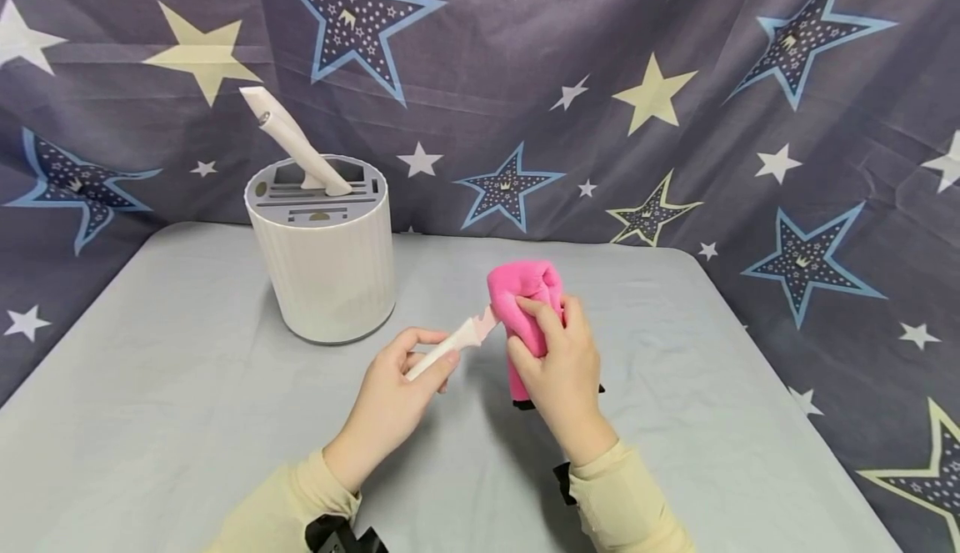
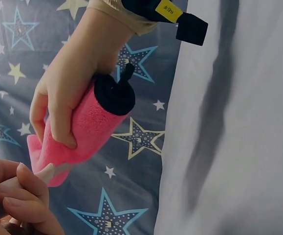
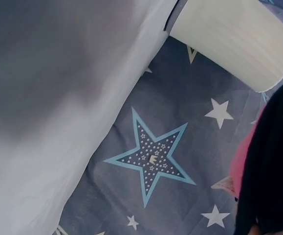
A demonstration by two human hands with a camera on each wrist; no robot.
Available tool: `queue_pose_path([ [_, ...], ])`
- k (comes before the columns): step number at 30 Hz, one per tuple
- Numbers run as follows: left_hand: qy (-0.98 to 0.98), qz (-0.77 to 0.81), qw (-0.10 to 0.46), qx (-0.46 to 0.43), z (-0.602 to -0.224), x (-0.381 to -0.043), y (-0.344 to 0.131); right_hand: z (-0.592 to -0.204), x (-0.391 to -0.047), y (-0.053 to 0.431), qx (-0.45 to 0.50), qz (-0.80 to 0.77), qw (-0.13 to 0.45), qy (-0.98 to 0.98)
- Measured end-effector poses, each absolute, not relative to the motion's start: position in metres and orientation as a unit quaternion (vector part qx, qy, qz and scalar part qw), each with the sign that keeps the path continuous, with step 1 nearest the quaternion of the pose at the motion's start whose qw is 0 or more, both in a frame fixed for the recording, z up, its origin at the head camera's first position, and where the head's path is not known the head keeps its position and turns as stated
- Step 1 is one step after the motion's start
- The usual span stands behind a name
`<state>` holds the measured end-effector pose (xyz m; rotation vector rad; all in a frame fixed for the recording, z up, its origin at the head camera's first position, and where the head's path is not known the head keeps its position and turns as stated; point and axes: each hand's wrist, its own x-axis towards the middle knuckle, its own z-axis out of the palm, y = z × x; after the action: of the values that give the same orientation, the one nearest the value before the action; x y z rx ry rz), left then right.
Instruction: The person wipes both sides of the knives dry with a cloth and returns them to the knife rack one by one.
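Note:
My left hand (image 1: pixel 393 390) grips the white handle of a knife (image 1: pixel 450 348) with a pale pink blade, above the middle of the table. Most of the blade is hidden inside a folded bright pink cloth (image 1: pixel 527 279), which my right hand (image 1: pixel 564 369) pinches between thumb and fingers. The left wrist view shows the cloth (image 2: pixel 95 125) hanging down in a roll with a black end. In the right wrist view a dark surface covers most of the pink cloth (image 3: pixel 240 161), and a small piece of the blade (image 3: pixel 223 184) pokes out beside it.
At the back left stands a cream ribbed knife block (image 1: pixel 326 278) with a grey slotted top. Two light-handled tools (image 1: pixel 296 144) lean out of its slots. A grey cloth covers the table (image 1: pixel 187 386); a dark star-patterned curtain (image 1: pixel 480 77) hangs behind and beside it.

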<state>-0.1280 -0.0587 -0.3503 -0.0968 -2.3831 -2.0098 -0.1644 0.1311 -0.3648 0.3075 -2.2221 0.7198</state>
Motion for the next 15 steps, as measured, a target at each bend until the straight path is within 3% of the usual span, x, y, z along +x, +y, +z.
queue_pose_path([
  [15,-0.764,-0.645,0.017,-0.017,-0.354,-0.130,-0.059,-0.365,-0.149,0.116,0.167,0.274,0.368,-0.873],
])
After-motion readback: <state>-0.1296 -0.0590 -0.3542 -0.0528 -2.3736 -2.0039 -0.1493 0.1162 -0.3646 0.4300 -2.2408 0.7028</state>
